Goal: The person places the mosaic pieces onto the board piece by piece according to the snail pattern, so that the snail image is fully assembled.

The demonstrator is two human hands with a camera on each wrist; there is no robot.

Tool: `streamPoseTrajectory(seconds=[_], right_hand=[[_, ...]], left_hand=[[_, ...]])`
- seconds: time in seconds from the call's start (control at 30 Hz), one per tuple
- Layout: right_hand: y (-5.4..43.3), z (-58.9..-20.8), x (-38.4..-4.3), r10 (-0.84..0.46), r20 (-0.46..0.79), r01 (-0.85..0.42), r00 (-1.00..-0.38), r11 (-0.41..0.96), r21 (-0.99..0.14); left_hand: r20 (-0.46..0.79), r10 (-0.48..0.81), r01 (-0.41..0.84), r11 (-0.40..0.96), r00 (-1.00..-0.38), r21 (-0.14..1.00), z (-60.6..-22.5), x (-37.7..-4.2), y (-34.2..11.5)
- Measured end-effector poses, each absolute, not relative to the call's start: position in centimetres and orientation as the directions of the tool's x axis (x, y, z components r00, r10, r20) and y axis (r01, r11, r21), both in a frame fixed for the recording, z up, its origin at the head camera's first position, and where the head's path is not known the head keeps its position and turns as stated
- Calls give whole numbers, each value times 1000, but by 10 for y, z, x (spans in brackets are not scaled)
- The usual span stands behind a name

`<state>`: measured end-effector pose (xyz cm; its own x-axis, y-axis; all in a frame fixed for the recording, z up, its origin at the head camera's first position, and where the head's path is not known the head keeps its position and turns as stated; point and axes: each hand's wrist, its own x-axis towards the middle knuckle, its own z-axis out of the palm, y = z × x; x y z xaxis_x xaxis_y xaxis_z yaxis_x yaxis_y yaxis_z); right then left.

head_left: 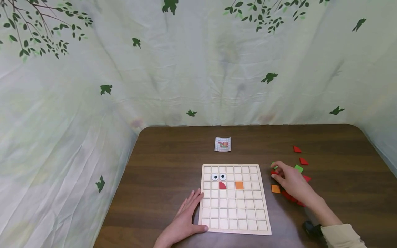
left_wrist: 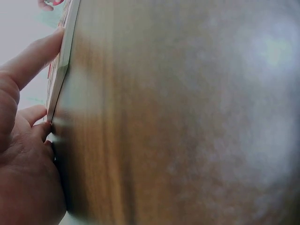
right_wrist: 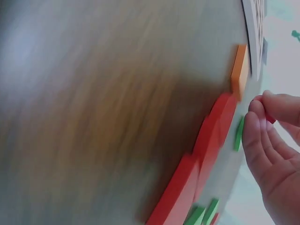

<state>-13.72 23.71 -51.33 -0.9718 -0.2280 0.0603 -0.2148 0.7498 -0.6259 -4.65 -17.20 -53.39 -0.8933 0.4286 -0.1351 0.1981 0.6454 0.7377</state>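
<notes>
My left hand lies at the lower left of the white gridded board, fingers fairly straight along its left edge and thumb at the bottom corner. The left wrist view shows the fingertips right at the board's rim. To the right of the board, my right hand pinches a small red tile between thumb and fingers, partly hidden by them. On the board are two eye tiles, a red quarter-round tile and an orange square tile.
Near the right hand lie another orange tile, green tiles and several red tiles. Further back are two red tiles. A small picture card lies behind the board on the brown table.
</notes>
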Motion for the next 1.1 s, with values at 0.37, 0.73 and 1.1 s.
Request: streamPoseTrajectory(seconds=[0.37,0.73,1.1], right_hand=[[197,-510,-139,-307,78,-277,-949,688,-671],[157,-508,-144,-269,43,-211,-962,636,-742],[119,-504,-152,-332,83,-275,-940,588,-761]], left_hand=[[-133,423,200,653,-896,731,-535,-47,-172],[-141,422,196,658,-895,727,-533,-48,-172],[-147,421,191,660,-895,726,-535,-47,-172]])
